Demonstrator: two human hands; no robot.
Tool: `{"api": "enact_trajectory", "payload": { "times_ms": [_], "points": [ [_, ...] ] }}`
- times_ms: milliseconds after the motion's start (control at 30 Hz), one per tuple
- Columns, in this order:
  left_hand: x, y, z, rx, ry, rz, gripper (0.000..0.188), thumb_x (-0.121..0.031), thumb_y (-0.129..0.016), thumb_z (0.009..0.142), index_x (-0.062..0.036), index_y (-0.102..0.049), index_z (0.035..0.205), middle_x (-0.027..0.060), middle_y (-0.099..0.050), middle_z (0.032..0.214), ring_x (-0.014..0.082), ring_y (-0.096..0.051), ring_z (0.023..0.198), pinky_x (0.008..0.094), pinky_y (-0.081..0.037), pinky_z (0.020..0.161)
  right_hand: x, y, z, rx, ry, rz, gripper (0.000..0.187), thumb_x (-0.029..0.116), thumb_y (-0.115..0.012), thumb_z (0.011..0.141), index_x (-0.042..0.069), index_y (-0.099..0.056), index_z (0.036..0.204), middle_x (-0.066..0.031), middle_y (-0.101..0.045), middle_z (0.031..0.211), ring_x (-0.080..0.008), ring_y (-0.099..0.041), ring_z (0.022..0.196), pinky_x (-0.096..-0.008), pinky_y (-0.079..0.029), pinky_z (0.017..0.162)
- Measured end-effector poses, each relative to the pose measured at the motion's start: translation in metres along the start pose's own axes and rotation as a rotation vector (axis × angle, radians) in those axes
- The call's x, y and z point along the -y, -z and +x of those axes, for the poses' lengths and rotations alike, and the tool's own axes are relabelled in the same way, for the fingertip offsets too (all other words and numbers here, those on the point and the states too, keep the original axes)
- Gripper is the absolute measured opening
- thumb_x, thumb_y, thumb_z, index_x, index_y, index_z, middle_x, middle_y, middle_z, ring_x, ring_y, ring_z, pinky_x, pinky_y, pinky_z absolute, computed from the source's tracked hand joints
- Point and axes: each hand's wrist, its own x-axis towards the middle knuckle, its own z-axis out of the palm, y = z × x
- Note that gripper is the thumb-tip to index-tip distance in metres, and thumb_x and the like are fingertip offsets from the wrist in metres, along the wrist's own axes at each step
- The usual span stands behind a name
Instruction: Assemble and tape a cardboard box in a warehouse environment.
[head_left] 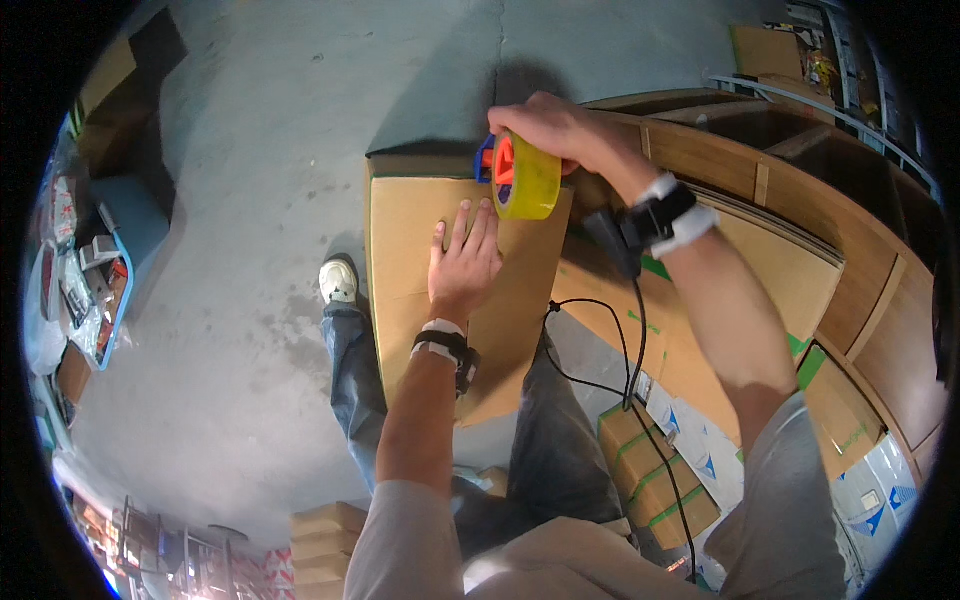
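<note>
In the head view, the left hand (466, 262) lies flat, fingers slightly spread, on the cardboard box (412, 300); the right hand (545, 128) grips a tape dispenser (505, 160) with yellow tape (536, 185) at the box's far edge.

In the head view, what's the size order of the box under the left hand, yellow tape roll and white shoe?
1. Cardboard box
2. Yellow tape roll, likely enlarged by nearness
3. White shoe

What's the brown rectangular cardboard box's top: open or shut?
Shut; the brown rectangular cardboard box has its top lying flat beneath the left hand.
</note>
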Motion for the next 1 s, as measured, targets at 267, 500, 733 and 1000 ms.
{"api": "enact_trajectory", "payload": {
  "times_ms": [267, 500, 733, 1000],
  "points": [
    [0.003, 0.008, -0.002, 0.091, -0.006, -0.062, 0.059, -0.037, -0.055, 0.097, -0.0178, -0.047, 0.152, 0.0025, -0.040, 0.161, 0.0244, -0.026, 0.156, 0.0577, -0.025, 0.121, -0.030, -0.085, -0.064, -0.451, 0.166, 0.014, 0.049, 0.050, -0.060, 0.091, 0.003, -0.071, 0.102, -0.0282, -0.072, 0.097, -0.0461, -0.072, 0.090, -0.0502, -0.058, 0.081],
    [-0.001, 0.007, -0.018, 0.069, -0.021, -0.070, 0.056, -0.039, -0.053, 0.099, -0.0227, -0.047, 0.153, 0.0004, -0.042, 0.161, 0.0241, -0.024, 0.157, 0.0555, -0.024, 0.123, -0.030, -0.113, -0.081, -0.495, 0.136, 0.137, 0.047, 0.039, -0.062, 0.092, 0.004, -0.064, 0.124, -0.0277, -0.070, 0.092, -0.0471, -0.068, 0.088, -0.0489, -0.055, 0.079],
    [-0.008, -0.003, -0.076, 0.242, -0.034, 0.057, 0.057, -0.046, -0.051, 0.101, -0.0265, -0.045, 0.154, -0.0005, -0.041, 0.162, 0.0209, -0.024, 0.157, 0.0504, -0.023, 0.125, -0.045, -0.146, -0.095, -0.555, 0.192, 0.057, 0.065, 0.037, -0.067, 0.093, 0.000, -0.052, 0.144, -0.0295, -0.071, 0.102, -0.0463, -0.069, 0.097, -0.0476, -0.057, 0.085],
    [-0.007, 0.008, -0.083, 0.326, -0.014, 0.111, 0.068, -0.045, -0.054, 0.099, -0.0177, -0.039, 0.158, 0.0037, -0.035, 0.166, 0.0187, -0.019, 0.158, 0.0480, -0.016, 0.127, -0.057, -0.188, -0.115, -0.501, 0.116, 0.079, 0.065, 0.033, -0.070, 0.090, 0.002, -0.052, 0.144, -0.0271, -0.071, 0.101, -0.0434, -0.072, 0.087, -0.0462, -0.058, 0.078]
  ]
}}
